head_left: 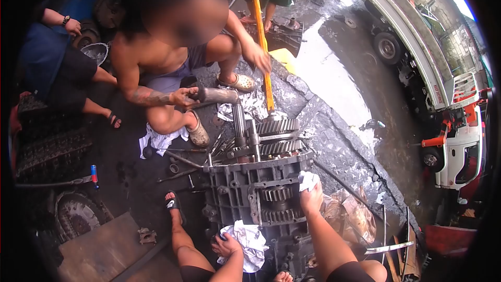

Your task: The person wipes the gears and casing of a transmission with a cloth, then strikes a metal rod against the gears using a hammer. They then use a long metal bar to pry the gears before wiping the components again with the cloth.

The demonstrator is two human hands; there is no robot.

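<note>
A gearbox casing stands upright in front of me, with bare gears and a splined shaft rising from its top. My left hand is closed on a crumpled white rag beside the casing's lower front. At the casing's upper right side, my right hand grips a smaller white rag. Through an opening in the casing wall, more gears show. Across from me, a crouching person holds a metal cylinder beside the shaft top. That person's other hand is by a yellow bar.
Loose tools and white rags lie on the dark floor at left. Plastic bags and metal strips lie at right. Another person stands at far left. A white truck is parked on the right.
</note>
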